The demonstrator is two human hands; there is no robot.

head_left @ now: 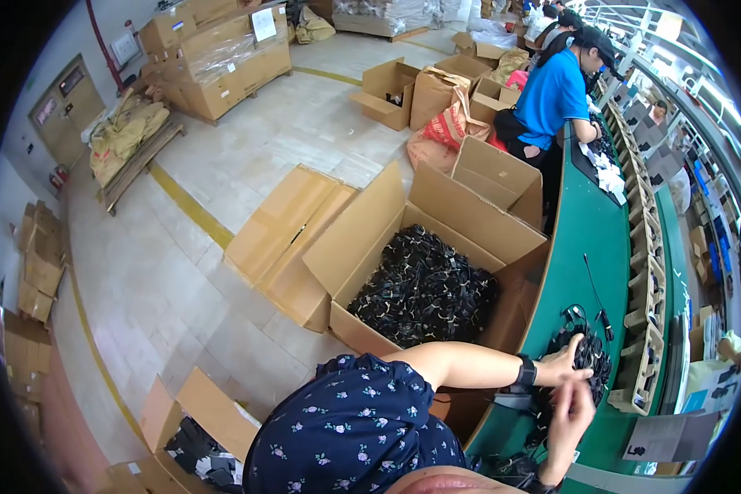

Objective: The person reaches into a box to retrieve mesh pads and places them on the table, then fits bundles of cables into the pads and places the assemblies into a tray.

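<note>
— Where's the stuff being handled?

— A pile of black cables (589,358) sits on the green table (580,247), near its right rail. Both hands are on it.

— How are the hands?

— The left hand (566,361) lies on the pile's near edge, fingers curled into the cables; whether it grips any, I can't tell. The right hand (572,409) is just below, fingers bent and lightly spread, touching the heap.

— And around that?

— 1 open cardboard box (424,288) full of similar black cables stands left of the table. Farther up, a person in a blue shirt (554,95) works at the same table.
</note>
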